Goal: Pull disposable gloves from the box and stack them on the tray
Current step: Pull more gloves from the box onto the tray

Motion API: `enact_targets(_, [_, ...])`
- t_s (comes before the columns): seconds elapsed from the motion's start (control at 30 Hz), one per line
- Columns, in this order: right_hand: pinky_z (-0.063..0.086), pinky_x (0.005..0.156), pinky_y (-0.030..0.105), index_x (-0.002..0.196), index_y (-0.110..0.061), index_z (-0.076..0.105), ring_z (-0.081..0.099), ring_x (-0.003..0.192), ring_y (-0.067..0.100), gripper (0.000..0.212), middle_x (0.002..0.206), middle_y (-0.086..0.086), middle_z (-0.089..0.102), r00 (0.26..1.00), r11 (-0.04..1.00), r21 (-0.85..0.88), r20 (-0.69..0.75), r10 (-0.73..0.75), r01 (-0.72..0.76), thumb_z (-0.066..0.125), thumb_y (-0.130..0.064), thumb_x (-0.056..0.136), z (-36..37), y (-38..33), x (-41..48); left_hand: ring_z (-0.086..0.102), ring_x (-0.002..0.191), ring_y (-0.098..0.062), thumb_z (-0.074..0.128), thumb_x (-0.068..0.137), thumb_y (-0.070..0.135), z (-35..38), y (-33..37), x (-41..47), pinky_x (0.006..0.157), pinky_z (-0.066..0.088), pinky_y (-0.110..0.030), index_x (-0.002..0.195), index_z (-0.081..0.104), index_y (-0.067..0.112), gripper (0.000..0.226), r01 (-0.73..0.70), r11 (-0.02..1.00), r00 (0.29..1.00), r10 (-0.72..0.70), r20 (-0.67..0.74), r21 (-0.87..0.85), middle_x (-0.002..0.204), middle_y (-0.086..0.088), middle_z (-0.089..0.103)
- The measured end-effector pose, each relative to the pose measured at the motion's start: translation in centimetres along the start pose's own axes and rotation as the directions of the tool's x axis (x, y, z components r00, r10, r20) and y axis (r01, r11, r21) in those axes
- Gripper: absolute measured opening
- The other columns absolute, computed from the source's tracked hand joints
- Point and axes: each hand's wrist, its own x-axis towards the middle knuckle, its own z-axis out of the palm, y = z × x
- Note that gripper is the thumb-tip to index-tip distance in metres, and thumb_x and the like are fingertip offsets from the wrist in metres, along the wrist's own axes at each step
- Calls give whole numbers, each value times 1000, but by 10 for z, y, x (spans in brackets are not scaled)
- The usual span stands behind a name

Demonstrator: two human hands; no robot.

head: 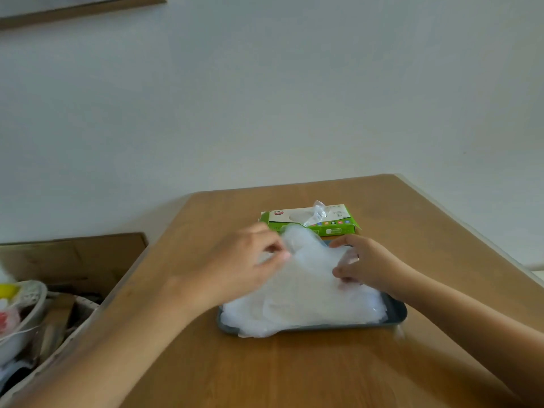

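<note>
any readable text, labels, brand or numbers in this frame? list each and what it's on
None can be read.
Green and white glove box: print and small coloured icons on its top and front face, all too blurred to read.
Gloves, tray, table: no text visible.

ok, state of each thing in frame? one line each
box: lying flat on the table, top slot open, one glove sticking out
tray: on the table, heaped with clear gloves, some spilling over the near rim
top glove: held up over the heap, not laid flat yet
left hand: pinching the top glove
right hand: gripping its other edge
</note>
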Motion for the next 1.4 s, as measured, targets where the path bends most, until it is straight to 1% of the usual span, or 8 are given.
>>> enact_targets(0.07, [43, 50, 14, 115, -26, 55, 59, 58, 6, 45, 84, 1, 57, 1000, 999, -53, -7, -12, 12, 73, -9, 78, 0, 2, 1, 44, 104, 8, 48, 94, 49, 17, 16, 7, 84, 25, 2, 115, 62, 26, 34, -76, 994, 978, 89, 188, -78, 112, 16, 55])
enact_targets(0.17, [42, 60, 11, 115, -31, 54, 56, 78, 8, 47, 91, -1, 60, 998, 990, -131, 47, -46, 52, 76, -15, 76, -3, 5, 3, 44, 120, 0, 46, 97, 43, 46, 19, 16, 103, 31, -17, 130, 53, 27, 37, -64, 996, 930, 81, 359, -60, 130, 11, 52])
enact_targets(0.37, [40, 58, 4, 119, -28, 54, 51, 79, -3, 49, 81, -10, 59, 995, 980, -186, 90, -52, 68, 76, -14, 77, -10, 1, 1, 56, 104, -15, 55, 93, 31, 62, 9, 16, 91, 43, -33, 114, 62, 20, 24, -67, 995, 956, 41, 292, 79, 113, 5, 59])
enact_targets(0.6, [41, 55, 6, 123, -27, 55, 53, 79, 6, 53, 90, -7, 53, 996, 972, -234, 86, 7, 13, 77, -17, 76, -11, 1, 1, 49, 101, -5, 60, 72, 74, 54, 8, 4, 91, 44, -27, 117, 51, 29, 65, 73, 996, 930, -88, 358, 55, 112, 15, 52])
enact_targets(0.8, [39, 51, 3, 122, -26, 55, 53, 75, 1, 52, 89, -7, 56, 994, 978, -207, 107, 34, -11, 77, -14, 76, -11, 0, 1, 44, 111, -11, 62, 81, 48, 58, 14, 3, 97, 42, -32, 121, 44, 27, 49, 155, 988, 894, -137, 427, -6, 118, 9, 47])
enact_targets(1.13, [41, 52, 4, 121, -25, 56, 56, 76, 3, 52, 90, -1, 63, 990, 985, -171, 130, 56, -33, 77, -12, 75, -12, 0, 1, 43, 118, -13, 65, 81, 29, 46, 19, 7, 99, 43, -33, 139, 34, 25, 66, 128, 990, 808, -137, 573, 56, 130, 5, 42])
enact_targets(1.3, [42, 58, 7, 121, -25, 55, 57, 78, 8, 51, 86, -1, 62, 990, 979, -203, 136, 39, -11, 76, -12, 76, -14, -1, -1, 51, 116, -18, 42, 86, 5, 47, 12, 4, 98, 42, -37, 136, 44, 28, 55, 87, 991, 861, -128, 493, 106, 130, 1, 53])
enact_targets(1.4, [51, 72, 21, 120, -25, 56, 64, 84, 16, 52, 86, 0, 63, 989, 979, -204, 139, 41, -12, 76, -10, 75, -14, -1, -1, 54, 107, -21, 37, 91, 23, 54, 1, -2, 93, 43, -40, 128, 51, 32, 40, -30, 962, 897, -93, 432, 270, 119, 1, 57])
